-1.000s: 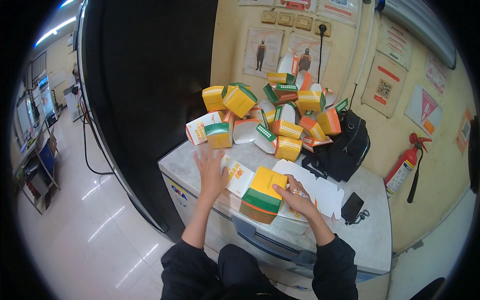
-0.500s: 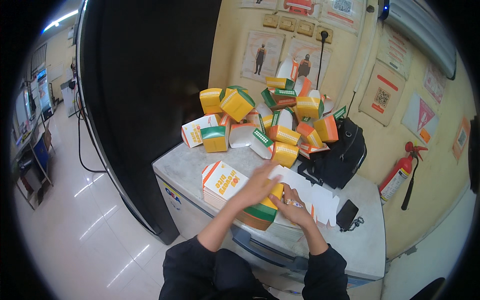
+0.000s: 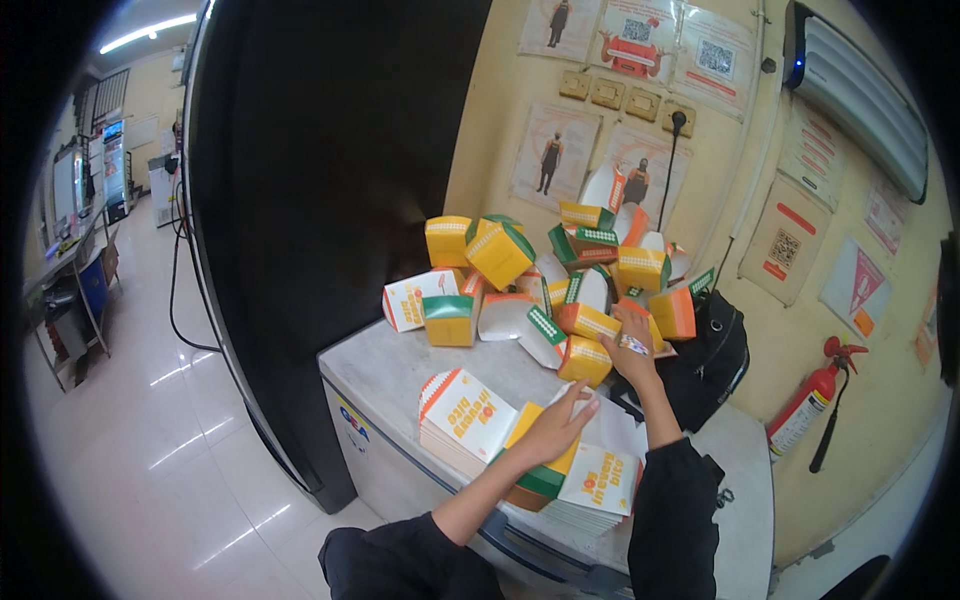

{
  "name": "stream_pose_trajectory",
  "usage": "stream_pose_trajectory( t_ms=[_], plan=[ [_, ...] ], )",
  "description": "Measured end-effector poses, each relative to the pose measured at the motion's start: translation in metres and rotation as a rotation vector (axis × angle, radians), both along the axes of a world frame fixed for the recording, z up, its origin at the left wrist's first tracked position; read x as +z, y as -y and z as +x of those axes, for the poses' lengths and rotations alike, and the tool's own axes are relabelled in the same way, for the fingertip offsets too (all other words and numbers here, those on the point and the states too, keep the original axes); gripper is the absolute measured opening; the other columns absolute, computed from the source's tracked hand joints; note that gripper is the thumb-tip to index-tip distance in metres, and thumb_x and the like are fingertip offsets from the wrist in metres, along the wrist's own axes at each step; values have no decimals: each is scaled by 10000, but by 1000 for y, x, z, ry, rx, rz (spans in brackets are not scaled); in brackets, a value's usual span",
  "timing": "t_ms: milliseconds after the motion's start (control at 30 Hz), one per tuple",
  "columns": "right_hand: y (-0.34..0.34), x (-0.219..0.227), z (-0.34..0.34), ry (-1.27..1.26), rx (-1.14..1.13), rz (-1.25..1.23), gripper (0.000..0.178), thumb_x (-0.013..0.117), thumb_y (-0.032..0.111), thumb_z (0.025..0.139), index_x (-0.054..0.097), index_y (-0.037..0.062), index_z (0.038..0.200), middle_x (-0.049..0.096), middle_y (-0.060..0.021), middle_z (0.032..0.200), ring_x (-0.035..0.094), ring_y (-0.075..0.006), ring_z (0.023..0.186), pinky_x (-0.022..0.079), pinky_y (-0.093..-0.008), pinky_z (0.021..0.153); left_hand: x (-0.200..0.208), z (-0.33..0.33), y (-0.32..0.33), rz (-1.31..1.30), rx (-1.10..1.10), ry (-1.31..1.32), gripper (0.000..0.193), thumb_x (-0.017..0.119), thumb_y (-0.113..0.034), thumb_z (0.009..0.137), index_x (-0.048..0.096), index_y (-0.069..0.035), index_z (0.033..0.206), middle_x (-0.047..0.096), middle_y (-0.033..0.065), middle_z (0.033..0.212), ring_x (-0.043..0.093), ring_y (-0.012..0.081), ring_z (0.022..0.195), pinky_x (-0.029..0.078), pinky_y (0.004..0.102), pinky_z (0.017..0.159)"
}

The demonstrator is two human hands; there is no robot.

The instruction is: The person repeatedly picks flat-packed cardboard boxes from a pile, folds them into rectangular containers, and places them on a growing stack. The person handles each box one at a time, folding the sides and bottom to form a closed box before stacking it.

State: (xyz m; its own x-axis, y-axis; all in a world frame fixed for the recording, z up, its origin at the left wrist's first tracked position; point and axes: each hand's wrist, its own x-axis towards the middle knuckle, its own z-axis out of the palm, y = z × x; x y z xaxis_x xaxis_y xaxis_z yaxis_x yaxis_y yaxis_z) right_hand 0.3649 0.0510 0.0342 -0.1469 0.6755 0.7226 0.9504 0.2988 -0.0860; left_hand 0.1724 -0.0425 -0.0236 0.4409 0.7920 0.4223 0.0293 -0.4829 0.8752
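Note:
My left hand (image 3: pixel 560 428) hovers over a stack of folded yellow and green cartons (image 3: pixel 540 478) on the worktop, its fingers stretched and apart. My right hand (image 3: pixel 635 350) reaches to the front of a heap of formed snack boxes, its fingers stretched against a yellow and orange box (image 3: pixel 657 336) that they partly cover. Left of the yellow stack lies a pile of flat white cartons (image 3: pixel 462 408) with orange zigzag edges. On its right is another white carton pile (image 3: pixel 602 478). An unprinted white carton flap (image 3: pixel 615 432) shows between my forearms.
The boxes stand on a light-topped chest (image 3: pixel 365 365) beside a tall black cabinet (image 3: pixel 320 160). A black bag (image 3: pixel 715 350) sits right of the heap. A fire extinguisher (image 3: pixel 805 405) hangs on the wall. A plugged-in cable (image 3: pixel 672 175) runs down behind the boxes.
My right hand has moved from the carton stack up to the box heap. The left hand has shifted slightly right and lower. The view has tilted, and my right sleeve now hides the phone.

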Motion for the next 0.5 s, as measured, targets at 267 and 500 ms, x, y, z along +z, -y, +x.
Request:
stream_pose_trajectory(
  t_ms=[267, 500],
  plan=[
    [-39, 20, -13, -278, 251, -373, 351, 728, 162, 717, 594, 48, 1020, 624, -107, 966, 577, -216, 958, 420, -365, 875, 3, -5, 2, -55, -68, 10, 603, 320, -452, 971, 258, -29, 1395, 464, 218, 1305, 440, 325, 1228, 324, 349, 1018],
    [116, 44, 9, -917, 769, -447, 336, 620, 116, 835, 527, 21, 1144, 590, -56, 1105, 546, -147, 1046, 413, -289, 913, 5, -7, -5, -345, -267, 362, 745, 178, -598, 935, 267, -18, 1396, 460, 182, 1319, 403, 269, 1259, 293, 367, 1043]
  ],
)
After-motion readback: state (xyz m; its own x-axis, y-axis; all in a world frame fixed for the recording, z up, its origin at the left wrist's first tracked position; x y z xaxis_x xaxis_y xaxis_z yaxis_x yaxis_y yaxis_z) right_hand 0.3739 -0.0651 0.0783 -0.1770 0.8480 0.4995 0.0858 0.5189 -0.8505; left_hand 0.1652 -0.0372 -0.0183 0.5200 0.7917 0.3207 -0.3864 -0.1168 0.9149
